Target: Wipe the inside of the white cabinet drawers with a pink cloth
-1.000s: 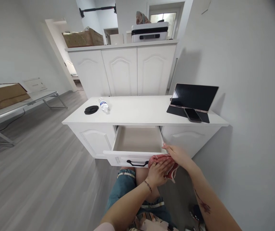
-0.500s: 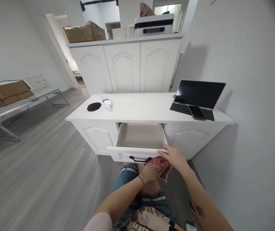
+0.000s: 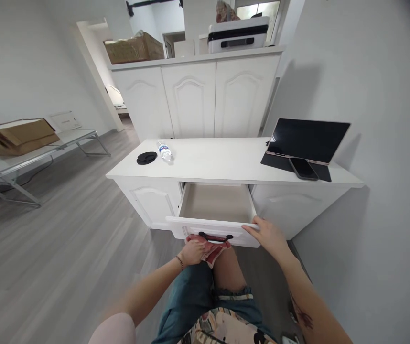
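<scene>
A white drawer (image 3: 216, 224) with a black handle (image 3: 215, 237) stands pulled out of the low white cabinet (image 3: 226, 162); its inside looks bare. My left hand (image 3: 192, 251) grips a red cloth (image 3: 210, 249) and presses it against the drawer front just below the handle. My right hand (image 3: 267, 235) rests on the drawer's top front edge at its right corner, fingers spread over the rim.
On the cabinet top lie a water bottle (image 3: 164, 150), a black round lid (image 3: 146, 157), a tablet (image 3: 307, 141) and a phone (image 3: 303, 168). A tall white cupboard (image 3: 194, 98) stands behind. A folding table with a cardboard box (image 3: 16, 136) is at left. My knees are below the drawer.
My left hand carried the red cloth leftward, from the drawer's right corner to beneath the handle. My right hand left the cloth and settled on the drawer's right front edge.
</scene>
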Tool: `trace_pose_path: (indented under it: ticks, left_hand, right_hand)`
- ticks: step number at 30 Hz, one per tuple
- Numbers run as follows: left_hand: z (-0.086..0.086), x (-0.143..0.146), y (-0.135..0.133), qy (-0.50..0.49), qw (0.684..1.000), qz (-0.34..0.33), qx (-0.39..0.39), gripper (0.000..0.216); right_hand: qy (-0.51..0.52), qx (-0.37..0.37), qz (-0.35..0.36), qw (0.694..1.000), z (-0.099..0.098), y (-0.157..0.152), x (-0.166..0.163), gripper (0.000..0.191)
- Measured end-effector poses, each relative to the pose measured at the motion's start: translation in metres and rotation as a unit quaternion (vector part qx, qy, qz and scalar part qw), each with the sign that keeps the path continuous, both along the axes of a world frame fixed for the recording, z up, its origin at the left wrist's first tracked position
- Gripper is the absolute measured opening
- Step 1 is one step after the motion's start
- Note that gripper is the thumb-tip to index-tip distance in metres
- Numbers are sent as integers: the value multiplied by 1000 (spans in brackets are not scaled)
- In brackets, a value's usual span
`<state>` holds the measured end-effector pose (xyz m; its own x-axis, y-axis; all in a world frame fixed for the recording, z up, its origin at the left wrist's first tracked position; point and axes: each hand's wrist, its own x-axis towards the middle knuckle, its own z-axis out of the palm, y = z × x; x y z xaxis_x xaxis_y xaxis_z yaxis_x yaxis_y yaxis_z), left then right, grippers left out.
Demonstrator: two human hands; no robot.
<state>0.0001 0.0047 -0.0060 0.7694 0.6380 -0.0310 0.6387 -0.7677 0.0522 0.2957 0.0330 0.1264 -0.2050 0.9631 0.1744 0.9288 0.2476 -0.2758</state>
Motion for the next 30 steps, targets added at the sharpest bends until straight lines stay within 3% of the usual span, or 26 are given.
trace_pose_path:
  ticks: [9, 15, 21, 30]
  left_hand:
    - [7, -82, -16, 25, 996, 20, 82, 63]
    - [32, -112, -20, 48, 984, 60, 163, 59]
    - [53, -99, -22, 23, 982, 112, 153, 59]
    - [48, -38, -22, -46, 979, 129, 148, 66]
  right_hand:
    - [20, -3, 9, 1000, 1, -1, -1, 41]
    - [20, -9, 5, 1000, 0, 0, -1, 41]
    - [21, -16, 5, 1000, 1, 0, -1, 41]
    - [21, -7, 12, 1000, 4, -1, -2, 46]
